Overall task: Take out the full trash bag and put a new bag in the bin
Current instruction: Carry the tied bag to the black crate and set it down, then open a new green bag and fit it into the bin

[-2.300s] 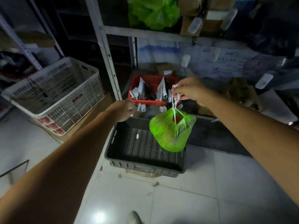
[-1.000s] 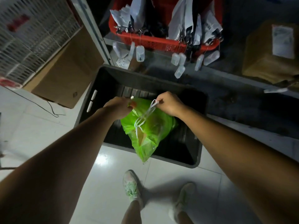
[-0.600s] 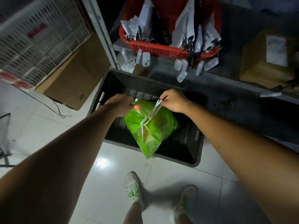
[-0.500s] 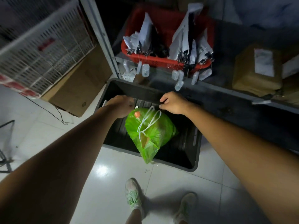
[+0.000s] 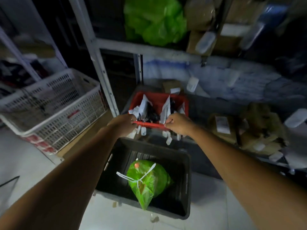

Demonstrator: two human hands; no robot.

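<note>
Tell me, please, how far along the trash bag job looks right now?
Done: the tied green trash bag lies in the black bin, released. In hand: both hands, left and right, are at the red basket. Left: no new bag is visible in the bin.

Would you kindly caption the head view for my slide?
Both hands, left and right, grip the red basket; tied green bag lies in black crate.
</note>
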